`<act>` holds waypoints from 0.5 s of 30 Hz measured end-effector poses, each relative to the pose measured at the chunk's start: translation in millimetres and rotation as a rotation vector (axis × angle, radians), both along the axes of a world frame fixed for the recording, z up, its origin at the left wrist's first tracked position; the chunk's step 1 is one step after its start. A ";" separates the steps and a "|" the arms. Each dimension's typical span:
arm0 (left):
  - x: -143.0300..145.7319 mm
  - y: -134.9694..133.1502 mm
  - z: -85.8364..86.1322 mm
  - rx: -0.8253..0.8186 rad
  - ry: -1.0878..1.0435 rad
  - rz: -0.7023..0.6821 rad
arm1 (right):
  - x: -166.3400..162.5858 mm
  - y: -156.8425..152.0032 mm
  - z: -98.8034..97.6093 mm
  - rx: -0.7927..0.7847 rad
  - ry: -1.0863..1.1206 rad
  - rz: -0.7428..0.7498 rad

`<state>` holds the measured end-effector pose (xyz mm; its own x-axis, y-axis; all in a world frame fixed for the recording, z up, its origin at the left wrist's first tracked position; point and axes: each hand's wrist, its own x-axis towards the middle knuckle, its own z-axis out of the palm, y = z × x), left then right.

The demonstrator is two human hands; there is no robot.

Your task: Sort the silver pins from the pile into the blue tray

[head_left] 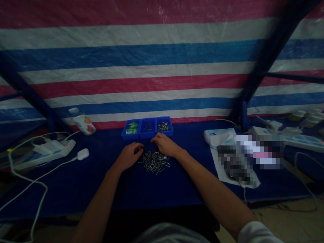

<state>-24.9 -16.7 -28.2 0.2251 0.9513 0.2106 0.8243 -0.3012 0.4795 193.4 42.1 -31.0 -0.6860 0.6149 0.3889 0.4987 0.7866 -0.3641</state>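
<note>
A loose pile of small metal pins (154,161) lies on the dark blue table (101,189). My left hand (129,155) rests at the pile's left edge with curled fingers; whether it holds a pin is unclear. My right hand (165,144) lies palm down just behind the pile, its fingertips near three joined blue bins (147,128). The left bin holds green pieces (132,128), the middle bin a few dark parts, the right bin metal pins (164,127).
A plastic bottle (82,122) stands back left beside a white power strip (48,150) with cables and a white adapter (83,154). White bags and packets (229,148) lie to the right. A striped tarp (152,67) and blue poles (263,64) close the back.
</note>
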 end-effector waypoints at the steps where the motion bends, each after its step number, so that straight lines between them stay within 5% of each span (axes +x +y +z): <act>1: 0.1 0.0 0.1 -0.002 0.000 -0.001 | 0.6 0.2 1.1 -0.024 0.075 0.004; 15: -0.3 0.7 0.5 -0.005 0.003 -0.012 | 5.9 5.6 24.5 -0.838 0.952 -0.111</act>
